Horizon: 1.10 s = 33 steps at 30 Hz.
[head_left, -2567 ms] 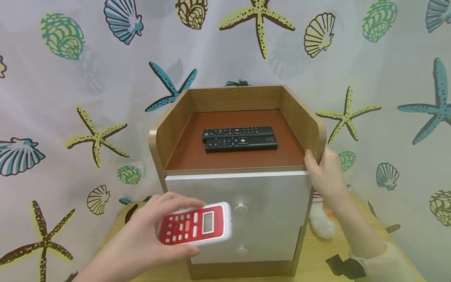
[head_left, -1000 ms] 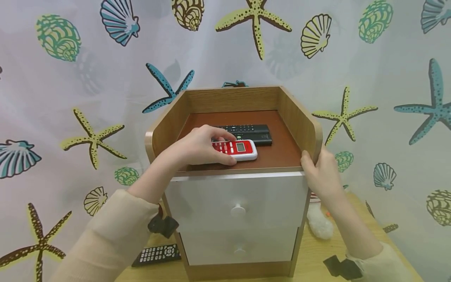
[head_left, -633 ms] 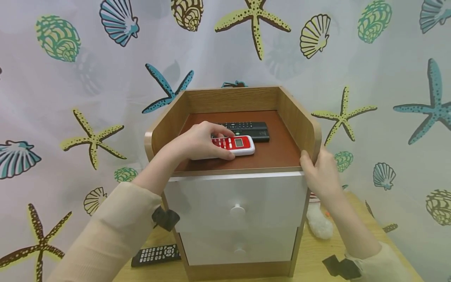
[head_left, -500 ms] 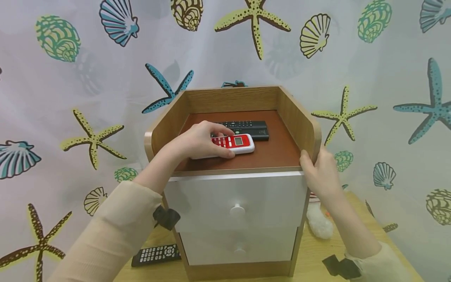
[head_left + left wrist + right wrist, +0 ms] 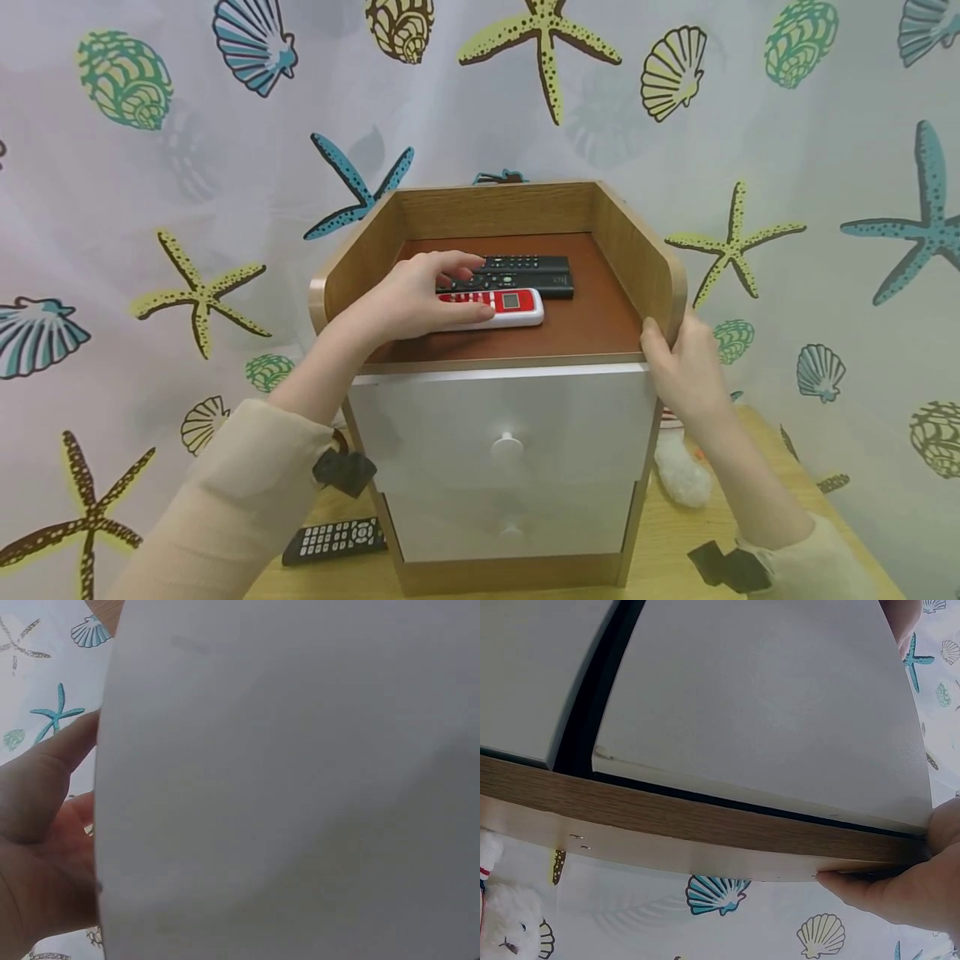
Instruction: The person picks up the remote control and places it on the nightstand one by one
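A red-and-white remote control [image 5: 522,306] with a small display lies on the brown top shelf [image 5: 600,321] of the cabinet. My left hand [image 5: 416,296] is over its left end, thumb along the front edge and fingers raised apart from it. Two black remotes [image 5: 557,286] lie side by side just behind. My right hand [image 5: 693,367] grips the front end of the cabinet's right side panel [image 5: 645,267]. In the right wrist view, that hand [image 5: 911,900] holds the panel's edge. The white drawer front [image 5: 285,765] fills most of the left wrist view.
Two white drawers with round knobs [image 5: 507,446] face me below the shelf. Another black remote [image 5: 335,540] lies on the wooden table [image 5: 750,533] at left. A white plush toy [image 5: 682,475] is to the cabinet's right. Behind hangs a curtain [image 5: 480,100] with shells and starfish.
My left hand has brought the red-and-white remote up onto the shelf and pushed it back towards the black remotes. Its fingers have now loosened from it. My right hand has kept its hold.
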{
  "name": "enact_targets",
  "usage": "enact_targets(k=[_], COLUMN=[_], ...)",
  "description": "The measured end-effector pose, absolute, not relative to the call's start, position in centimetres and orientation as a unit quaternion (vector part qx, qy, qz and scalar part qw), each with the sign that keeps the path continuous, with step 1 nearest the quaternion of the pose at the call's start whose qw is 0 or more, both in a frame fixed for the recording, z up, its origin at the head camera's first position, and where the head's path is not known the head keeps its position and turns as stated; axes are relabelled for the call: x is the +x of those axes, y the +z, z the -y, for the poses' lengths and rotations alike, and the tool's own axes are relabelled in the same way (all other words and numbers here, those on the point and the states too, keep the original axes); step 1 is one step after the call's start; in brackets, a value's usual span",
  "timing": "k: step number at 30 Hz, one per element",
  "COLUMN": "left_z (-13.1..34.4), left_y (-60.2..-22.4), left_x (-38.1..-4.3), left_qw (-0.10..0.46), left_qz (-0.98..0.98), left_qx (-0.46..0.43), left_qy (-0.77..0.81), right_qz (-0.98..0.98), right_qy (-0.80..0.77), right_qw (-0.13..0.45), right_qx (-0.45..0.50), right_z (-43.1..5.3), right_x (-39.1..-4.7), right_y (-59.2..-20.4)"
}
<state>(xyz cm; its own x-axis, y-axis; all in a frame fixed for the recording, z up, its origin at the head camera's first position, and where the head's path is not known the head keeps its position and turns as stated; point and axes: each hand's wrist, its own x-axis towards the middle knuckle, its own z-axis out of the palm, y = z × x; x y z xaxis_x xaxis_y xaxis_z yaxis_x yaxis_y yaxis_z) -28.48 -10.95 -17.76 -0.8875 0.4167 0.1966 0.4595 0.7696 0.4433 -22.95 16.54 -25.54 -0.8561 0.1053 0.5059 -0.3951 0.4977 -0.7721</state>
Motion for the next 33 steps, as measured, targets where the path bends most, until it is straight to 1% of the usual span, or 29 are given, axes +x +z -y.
enact_targets(k=[6, 16, 21, 24, 26, 31, 33], left_z=[12.0, 14.0, 15.2, 16.2, 17.0, 19.1, 19.9], left_y=[-17.1, -16.9, -17.7, -18.8, -19.7, -22.2, -23.0], left_x=[-26.9, -21.9, -19.7, -18.6, -18.1, -17.9, -17.9], left_qw=[0.093, 0.181, 0.244, 0.284, 0.306, 0.313, 0.307], left_qz=[0.922, 0.871, 0.844, 0.827, 0.803, 0.684, 0.648], left_qx=[-0.246, -0.275, -0.284, -0.287, -0.307, -0.406, -0.425], left_qy=[-0.283, -0.365, -0.384, -0.391, -0.409, -0.519, -0.552], right_qz=[0.828, 0.825, 0.827, 0.829, 0.83, 0.829, 0.826], right_qy=[0.492, 0.499, 0.494, 0.489, 0.488, 0.493, 0.497], right_qw=[0.254, 0.249, 0.253, 0.256, 0.256, 0.249, 0.248], right_qx=[0.089, 0.087, 0.089, 0.089, 0.089, 0.091, 0.094], right_z=[-16.6, -16.4, -16.4, -16.4, -16.5, -16.5, -16.5], right_x=[-23.0, -22.8, -22.9, -23.0, -22.9, -22.8, -22.9], right_y=[-25.6, -25.5, -25.6, -25.6, -25.7, -25.6, -25.7])
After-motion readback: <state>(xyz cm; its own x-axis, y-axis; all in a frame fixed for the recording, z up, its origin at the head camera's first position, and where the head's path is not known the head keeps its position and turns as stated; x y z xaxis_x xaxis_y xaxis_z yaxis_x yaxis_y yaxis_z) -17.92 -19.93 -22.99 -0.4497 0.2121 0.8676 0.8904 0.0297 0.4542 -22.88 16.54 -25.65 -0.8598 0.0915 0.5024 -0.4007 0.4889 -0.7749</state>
